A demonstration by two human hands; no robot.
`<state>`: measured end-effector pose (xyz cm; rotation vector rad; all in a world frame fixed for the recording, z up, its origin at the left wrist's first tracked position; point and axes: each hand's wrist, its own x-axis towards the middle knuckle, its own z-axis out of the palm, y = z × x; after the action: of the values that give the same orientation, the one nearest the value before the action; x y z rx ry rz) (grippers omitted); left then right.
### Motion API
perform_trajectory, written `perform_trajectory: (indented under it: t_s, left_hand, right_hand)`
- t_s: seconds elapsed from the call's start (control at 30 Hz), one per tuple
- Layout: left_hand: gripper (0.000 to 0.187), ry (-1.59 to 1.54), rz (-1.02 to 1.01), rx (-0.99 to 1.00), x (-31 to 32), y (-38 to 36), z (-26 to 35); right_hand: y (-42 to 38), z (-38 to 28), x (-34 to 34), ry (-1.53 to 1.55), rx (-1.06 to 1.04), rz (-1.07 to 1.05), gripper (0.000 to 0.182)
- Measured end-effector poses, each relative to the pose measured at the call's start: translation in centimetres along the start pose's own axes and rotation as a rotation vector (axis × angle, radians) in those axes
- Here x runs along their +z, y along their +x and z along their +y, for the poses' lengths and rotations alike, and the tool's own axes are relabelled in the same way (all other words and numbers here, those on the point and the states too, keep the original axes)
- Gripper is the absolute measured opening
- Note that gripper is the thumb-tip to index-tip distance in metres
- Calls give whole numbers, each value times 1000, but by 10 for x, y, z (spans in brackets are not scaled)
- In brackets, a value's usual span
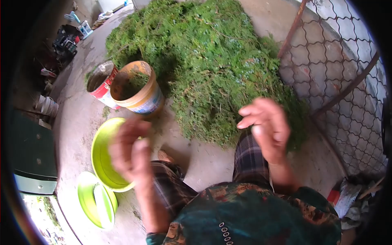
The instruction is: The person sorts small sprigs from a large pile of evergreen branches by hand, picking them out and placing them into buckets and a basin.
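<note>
My left hand [130, 151] is raised over the large lime-green basin [98, 143], blurred by motion. Its thumb stands apart from the bent fingers, and nothing shows between them. Over the near right part of a big heap of cut green branches [216, 77] hovers my right hand [269, 128]. The fingers there are loosely bent and apart, holding nothing I can see. Beyond my left hand stands a yellow bucket [153, 87] with some greenery inside. A red and white bucket [106, 87] is beside it.
A smaller lime-green basin [83, 200] sits near the large one. Rusty-framed wire mesh [326, 61] leans along the right. Plastic bags [351, 200] lie at the lower right. A dark green cabinet [34, 151] and white buckets [47, 106] are at the left.
</note>
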<state>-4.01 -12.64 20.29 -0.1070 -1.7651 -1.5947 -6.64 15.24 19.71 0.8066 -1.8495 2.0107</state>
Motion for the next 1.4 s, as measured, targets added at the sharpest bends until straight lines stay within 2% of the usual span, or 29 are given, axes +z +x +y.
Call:
perform_trajectory:
  t_s: [0.03, 0.07, 0.1, 0.13, 0.17, 0.2, 0.23, 0.27, 0.63, 0.9, 1.1, 1.27, 1.4]
  left_hand:
    - [35, 216, -109, 376, -31, 20, 4]
    - [39, 143, 118, 362, -14, 33, 53]
    - [41, 327, 58, 615, -24, 47, 78]
    - [77, 196, -129, 864, -41, 64, 97]
    - [74, 0, 28, 884, -11, 59, 124]
    - [73, -695, -298, 824, 1, 54, 140]
    - [69, 98, -494, 1048, -34, 79, 159]
    - [69, 94, -489, 1051, -33, 67, 137]
    - [61, -175, -314, 770, -40, 55, 131]
    - [55, -296, 13, 734, -8, 47, 102]
    - [51, -407, 44, 844, 13, 80, 83]
    - [47, -436, 110, 528, 8, 35, 74]
    - [45, -523, 142, 406, 13, 28, 77]
  right_hand:
    - [10, -19, -3, 31, -176, -28, 65]
    - [21, -43, 7, -75, -221, 103, 63]
    - [27, -59, 3, -191, -296, 147, 87]
    - [45, -68, -9, -82, -527, -88, 103]
    - [54, -76, -10, 58, -695, -145, 108]
    - [68, -88, -14, 74, -805, -305, 97]
    - [56, -82, -12, 71, -800, -305, 97]
    - [61, -86, -14, 43, -796, -293, 97]
    - [58, -109, -28, -260, -665, -148, 93]
    - [128, -101, -43, -400, -781, -202, 91]
    - [151, -72, -40, -472, -951, 7, 89]
    - [103, -56, -29, -557, -690, 42, 87]
    - [85, -69, -26, -667, -616, 123, 86]
